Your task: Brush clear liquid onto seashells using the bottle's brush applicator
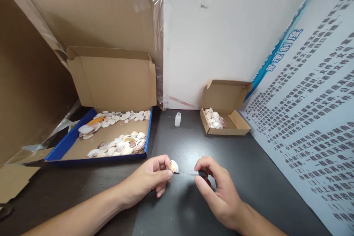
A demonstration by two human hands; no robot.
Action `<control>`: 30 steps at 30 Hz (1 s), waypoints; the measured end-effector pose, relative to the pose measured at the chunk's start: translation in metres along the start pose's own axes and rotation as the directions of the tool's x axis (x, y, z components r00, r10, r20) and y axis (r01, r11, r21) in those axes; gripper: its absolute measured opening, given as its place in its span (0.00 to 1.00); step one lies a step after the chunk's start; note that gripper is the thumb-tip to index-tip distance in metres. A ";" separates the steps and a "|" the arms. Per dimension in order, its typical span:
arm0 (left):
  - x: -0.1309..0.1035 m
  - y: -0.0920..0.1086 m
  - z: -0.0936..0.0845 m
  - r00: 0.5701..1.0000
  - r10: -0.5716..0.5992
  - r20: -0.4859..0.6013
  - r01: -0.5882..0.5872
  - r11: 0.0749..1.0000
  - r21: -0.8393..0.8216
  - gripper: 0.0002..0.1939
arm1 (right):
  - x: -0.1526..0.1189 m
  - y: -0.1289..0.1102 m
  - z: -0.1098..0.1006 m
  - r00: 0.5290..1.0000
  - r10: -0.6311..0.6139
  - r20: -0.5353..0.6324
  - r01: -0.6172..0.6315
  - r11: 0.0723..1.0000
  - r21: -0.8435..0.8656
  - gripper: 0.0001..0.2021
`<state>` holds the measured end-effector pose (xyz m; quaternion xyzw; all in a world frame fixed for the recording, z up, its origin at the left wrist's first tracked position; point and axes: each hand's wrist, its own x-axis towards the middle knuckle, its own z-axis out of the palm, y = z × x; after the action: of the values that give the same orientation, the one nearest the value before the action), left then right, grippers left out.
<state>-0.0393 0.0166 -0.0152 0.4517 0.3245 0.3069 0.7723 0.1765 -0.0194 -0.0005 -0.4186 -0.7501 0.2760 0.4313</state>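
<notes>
Left hand [153, 173]: thumb and fingers grasp a shell [173, 166] by its edge, raised in front of the person over the table [171, 210]. The shell is pale, with a brownish patch on the side that shows.

Right hand [217, 188]: thumb and fingertips grip the black handle of a thin brush [202, 174]. Its stem points left, roughly level; the dark tip lies at the lower edge of the shell (contact or a slight gap: cannot tell from this view).

Small bottle [177, 120]: upright on the table beyond both hands, clear-walled, whitish contents.

Left side: blue-walled box [147, 132], lid raised, with loose shells [116, 149] in a near group and a far row; one orange piece [96, 120] lies at the far left.

Right side: smaller cardboard box [239, 121], lid also raised, shells [214, 118] heaped in its left part. A printed poster [304, 99] borders the table.
</notes>
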 end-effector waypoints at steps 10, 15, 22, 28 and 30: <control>0.000 -0.001 -0.001 1.000 -0.004 -0.005 0.004 1.000 -0.001 0.17 | 0.001 -0.002 -0.001 1.000 -0.001 -0.002 0.001 1.000 -0.005 0.02; -0.001 0.001 0.001 1.000 -0.009 -0.017 0.009 1.000 0.022 0.17 | 0.000 -0.001 0.000 1.000 0.025 0.015 -0.024 0.999 -0.028 0.03; 0.001 -0.001 0.000 1.000 0.003 -0.007 -0.002 1.000 0.015 0.18 | -0.001 0.001 0.000 0.999 0.032 0.024 -0.032 0.999 -0.022 0.03; 0.000 0.000 0.001 1.000 0.009 -0.004 -0.009 1.000 0.011 0.19 | -0.002 0.003 0.000 0.999 0.033 0.039 -0.034 0.999 0.022 0.02; 0.000 0.001 0.001 1.000 0.009 -0.004 -0.009 1.000 0.015 0.19 | -0.003 0.004 0.001 0.998 0.042 0.039 -0.042 0.999 0.018 0.02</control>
<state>-0.0385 0.0158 -0.0142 0.4583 0.3260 0.3090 0.7670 0.1781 -0.0200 -0.0047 -0.4248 -0.7466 0.3000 0.4148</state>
